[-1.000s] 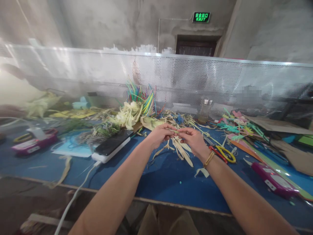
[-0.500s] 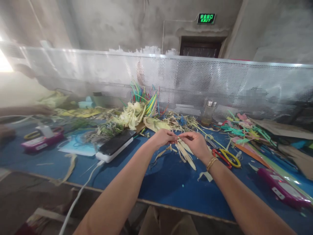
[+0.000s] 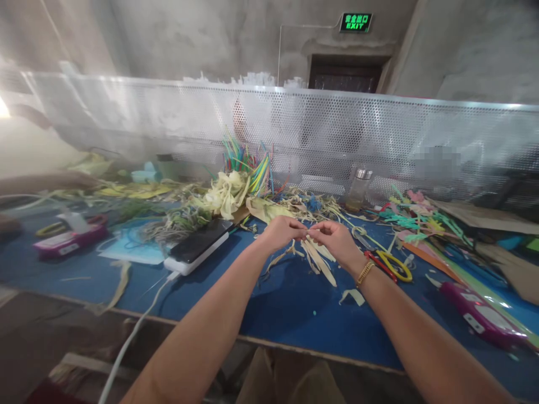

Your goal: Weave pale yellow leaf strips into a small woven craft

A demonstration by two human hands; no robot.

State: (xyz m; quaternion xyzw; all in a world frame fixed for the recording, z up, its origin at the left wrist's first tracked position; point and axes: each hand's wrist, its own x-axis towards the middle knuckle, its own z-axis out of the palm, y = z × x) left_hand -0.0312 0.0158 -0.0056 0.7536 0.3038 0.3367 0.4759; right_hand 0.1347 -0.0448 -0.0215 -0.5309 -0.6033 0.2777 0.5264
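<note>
My left hand (image 3: 283,233) and my right hand (image 3: 337,242) meet above the blue table, thumbs and fingertips pinched together. What sits between the fingertips is too small to make out. Pale, dry husk-like strips (image 3: 320,267) show just below the fingers; whether they hang from my grip or lie on the table I cannot tell. A thinner, twisted strip (image 3: 278,259) is under my left hand. Close to my right wrist lie scissors with red and yellow handles (image 3: 396,266) and a small pale scrap (image 3: 352,296).
A phone on a white power bank (image 3: 201,242), with a cable, lies left. Husks (image 3: 229,193) and coloured stems (image 3: 259,168) are piled at the back near a glass bottle (image 3: 360,188). Purple power strips (image 3: 480,314) lie at both sides. Another person's arm (image 3: 46,182) reaches in at left.
The view has tilted slightly, so the scene sits a little higher. My hands stay pinched together with small finger movements; the pale bit earlier seen at the fingertips is less visible.
</note>
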